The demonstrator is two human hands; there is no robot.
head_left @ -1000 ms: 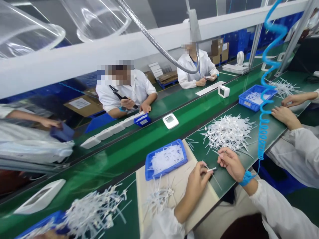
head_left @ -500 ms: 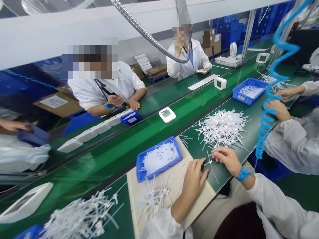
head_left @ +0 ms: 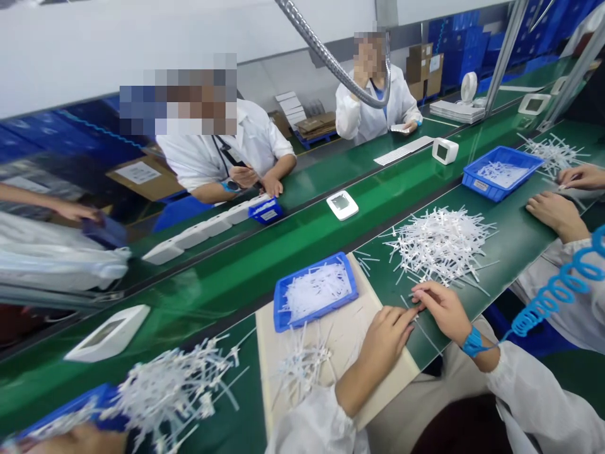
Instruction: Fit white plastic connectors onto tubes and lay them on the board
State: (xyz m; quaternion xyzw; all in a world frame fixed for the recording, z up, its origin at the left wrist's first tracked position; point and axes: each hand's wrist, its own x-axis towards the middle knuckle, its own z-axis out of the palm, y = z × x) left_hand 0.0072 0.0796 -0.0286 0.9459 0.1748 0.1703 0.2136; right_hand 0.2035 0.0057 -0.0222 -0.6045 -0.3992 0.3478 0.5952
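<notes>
My left hand (head_left: pixel 385 336) rests over the edge of a beige board, its fingers pressed together at a thin white plastic strip (head_left: pixel 429 339) with a small block on it, like a cable tie. My right hand (head_left: pixel 443 310), with a blue wrist strap (head_left: pixel 473 341), pinches at the same spot; the fingertips of both hands meet there and partly hide the piece. Just beyond them lies a large heap of similar white strips (head_left: pixel 442 243). On the beige board (head_left: pixel 271 353) stand a blue tray (head_left: pixel 278 320) of small translucent pieces and a small pile of strips (head_left: pixel 305 362).
A green conveyor (head_left: pixel 203 302) carries white display units (head_left: pixel 343 205). Another strip heap (head_left: pixel 174 391) lies at the left, beside a co-worker's hand (head_left: pixel 80 438). At the right are another co-worker's hands (head_left: pixel 558 211) and a blue coiled cord (head_left: pixel 558 290). People in white coats work opposite.
My hands have come together, fingertips now meeting over the strip. The view has shifted, and the coiled cord hangs lower at the right. A co-worker's hand has appeared at lower left.
</notes>
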